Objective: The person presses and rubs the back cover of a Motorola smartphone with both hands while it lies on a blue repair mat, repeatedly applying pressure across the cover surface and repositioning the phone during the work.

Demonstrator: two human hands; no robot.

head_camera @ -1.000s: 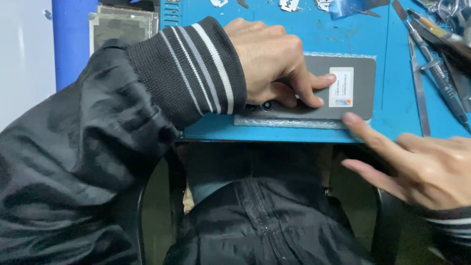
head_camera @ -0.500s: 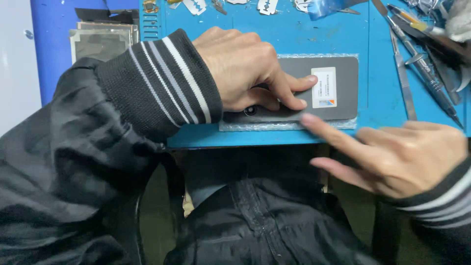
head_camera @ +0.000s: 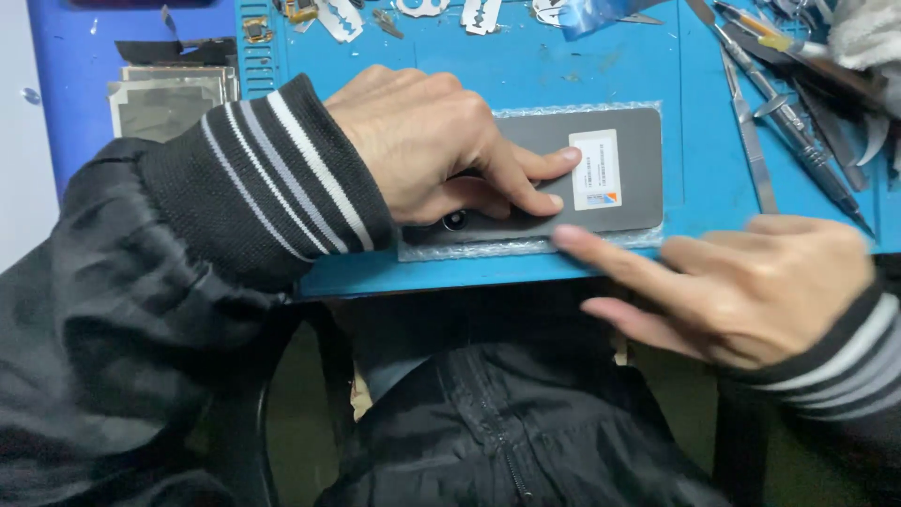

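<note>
Left hand (head_camera: 441, 145) lies flat, fingers together, pressing down on dark grey panel (head_camera: 619, 169); grips nothing. Panel rests on bubble-wrap sheet (head_camera: 488, 248) at near edge of blue desk (head_camera: 526, 70), white label (head_camera: 597, 169) on top face. Right hand (head_camera: 741, 282) loosely open, index fingertip (head_camera: 566, 237) extended, touching wrap's near edge just beside panel. Tweezers (head_camera: 755, 145) and other tools lie right; razor blades (head_camera: 479, 13) along far edge; screen frames (head_camera: 164, 99) left.

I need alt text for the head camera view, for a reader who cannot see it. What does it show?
A person's left hand presses down on a dark grey flat panel lying on bubble wrap on a blue work mat, while the right hand points its index finger at the panel's near edge. Tweezers and razor blades lie along the mat's far side.
</note>
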